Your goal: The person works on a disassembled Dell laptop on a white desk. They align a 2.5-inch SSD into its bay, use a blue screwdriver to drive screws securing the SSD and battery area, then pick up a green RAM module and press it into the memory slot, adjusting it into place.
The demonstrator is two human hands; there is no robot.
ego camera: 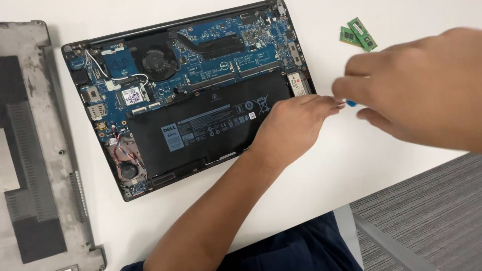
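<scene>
Head view: the opened laptop (191, 95) lies bottom-up on a white table (321, 175), tilted slightly, with its black battery (206, 125), round fan (159, 60) and blue circuit board (236, 45) exposed. The left hand (293, 125) rests on the right end of the battery, fingers extended flat toward the chassis edge, gripping nothing. The right hand (416, 85) hovers just beside it, above the table, blurred; a small blue object (351, 103) shows at its fingertips, but whether the fingers are pinched on it cannot be told. Two green memory modules (358, 35) lie on the table beyond the laptop's right corner, touching or overlapping each other. The removed grey bottom cover (35, 150) lies inner side up at the left, apart from the laptop. Grey carpet (432, 216) shows past the table's edge at lower right.
</scene>
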